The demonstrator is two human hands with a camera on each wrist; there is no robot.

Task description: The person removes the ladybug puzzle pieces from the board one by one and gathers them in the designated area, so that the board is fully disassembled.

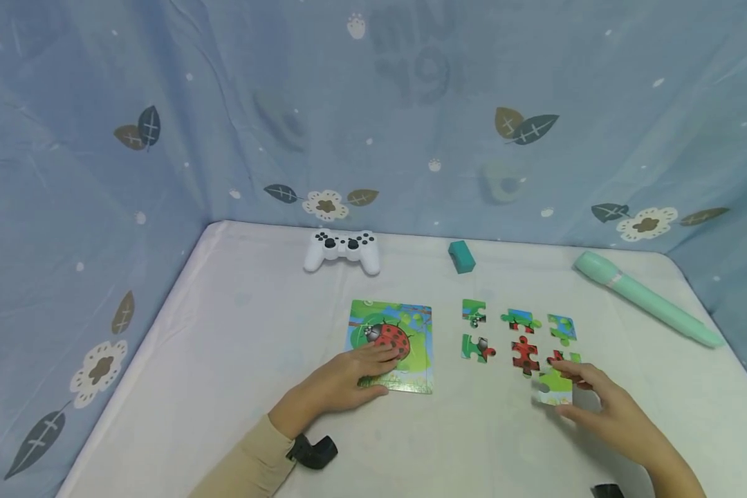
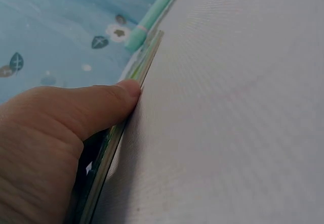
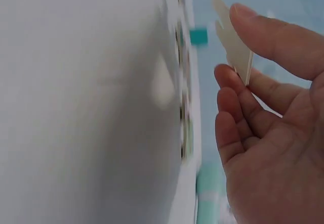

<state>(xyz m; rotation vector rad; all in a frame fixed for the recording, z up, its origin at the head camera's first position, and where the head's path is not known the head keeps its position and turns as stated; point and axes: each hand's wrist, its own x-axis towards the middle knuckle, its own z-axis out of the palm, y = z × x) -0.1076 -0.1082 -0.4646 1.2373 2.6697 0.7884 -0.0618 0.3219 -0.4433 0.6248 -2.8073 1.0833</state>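
My left hand (image 1: 355, 379) rests on a ladybug puzzle board (image 1: 418, 353), fingers laid across the picture. Seen from the left wrist, the thumb (image 2: 114, 102) lies along the board's edge (image 2: 104, 173). Between thumb and fingers my right hand (image 1: 610, 404) pinches a green puzzle piece (image 1: 557, 389) with a pale lower edge. The right wrist view shows the plain back of that piece (image 3: 235, 47), held up off the table. Just beyond it lie several loose pieces, among them a red one (image 1: 526, 355); one at the right is partly hidden by the hand.
A white game controller (image 1: 342, 250) and a teal block (image 1: 461, 256) lie at the back of the white-covered table (image 1: 249, 311). A mint-green wand-shaped object (image 1: 650, 299) lies slanted at the right. Blue patterned cloth (image 1: 411, 124) hangs behind and at both sides.
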